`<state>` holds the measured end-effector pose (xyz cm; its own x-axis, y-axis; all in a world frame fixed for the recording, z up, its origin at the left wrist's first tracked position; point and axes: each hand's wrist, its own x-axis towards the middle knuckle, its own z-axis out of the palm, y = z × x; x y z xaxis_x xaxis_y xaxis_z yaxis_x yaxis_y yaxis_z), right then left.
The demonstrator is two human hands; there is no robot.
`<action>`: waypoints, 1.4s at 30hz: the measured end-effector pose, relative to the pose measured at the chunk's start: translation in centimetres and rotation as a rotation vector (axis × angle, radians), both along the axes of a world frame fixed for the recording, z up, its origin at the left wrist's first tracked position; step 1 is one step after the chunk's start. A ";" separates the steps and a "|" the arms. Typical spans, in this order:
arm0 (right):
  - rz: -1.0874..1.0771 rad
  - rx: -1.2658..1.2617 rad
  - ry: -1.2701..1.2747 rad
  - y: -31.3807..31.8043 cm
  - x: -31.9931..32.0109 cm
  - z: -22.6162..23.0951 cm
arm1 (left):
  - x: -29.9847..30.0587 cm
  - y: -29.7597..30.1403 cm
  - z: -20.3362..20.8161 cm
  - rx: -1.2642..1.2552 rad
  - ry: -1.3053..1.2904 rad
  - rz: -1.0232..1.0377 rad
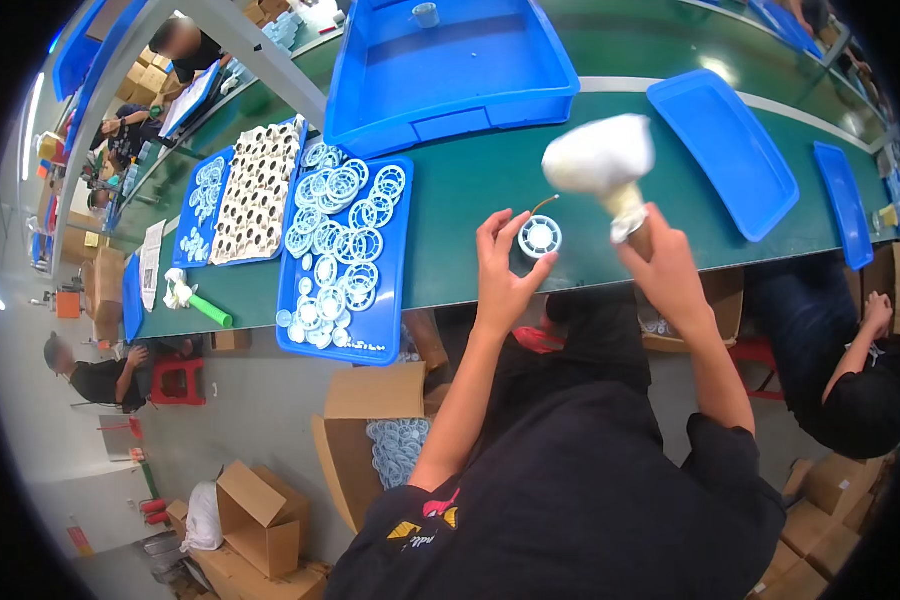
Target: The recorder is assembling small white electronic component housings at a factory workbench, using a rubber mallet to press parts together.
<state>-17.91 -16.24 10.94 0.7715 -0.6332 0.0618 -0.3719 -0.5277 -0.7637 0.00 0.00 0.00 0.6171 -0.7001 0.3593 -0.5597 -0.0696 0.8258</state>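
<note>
Right of the round white spoked plastic disc [540, 237], I have the right hand [660, 265] gripping a bulbous white-wrapped mallet [600, 158]; the left hand [506, 278] pinches the disc's rim.

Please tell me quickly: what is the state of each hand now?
Left hand: holding the round slotted white part.
Right hand: closed, holding the white-wrapped mallet.

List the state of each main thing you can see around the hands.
Left hand: fingers and thumb holding the round part.
Round part: flat on the green table, wire sticking out.
Right hand: closed around the mallet.
Mallet: raised, head wrapped in white.
Green-handled tool: lying on the table.
Blue tray: loaded with pale rings and discs.
Large blue bin: open-topped, small cup inside.
Cardboard box: open, holding pale-blue parts.
</note>
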 end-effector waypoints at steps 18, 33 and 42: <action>-0.045 -0.048 -0.068 -1.8 -0.5 2.1 | -0.2 0.4 0.9 -0.057 0.121 0.014; -0.019 0.027 -0.269 -1.3 0.0 -0.3 | 0.0 0.0 0.2 -0.067 0.031 0.090; -0.078 -0.076 -0.079 -2.7 -0.1 2.1 | 0.0 0.4 0.8 -0.036 -0.005 0.080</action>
<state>-18.03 -18.92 13.01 0.7112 -0.6820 0.1704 -0.3541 -0.5569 -0.7513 -0.02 0.43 0.83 0.6688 -0.6351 0.3865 -0.5574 -0.0843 0.8260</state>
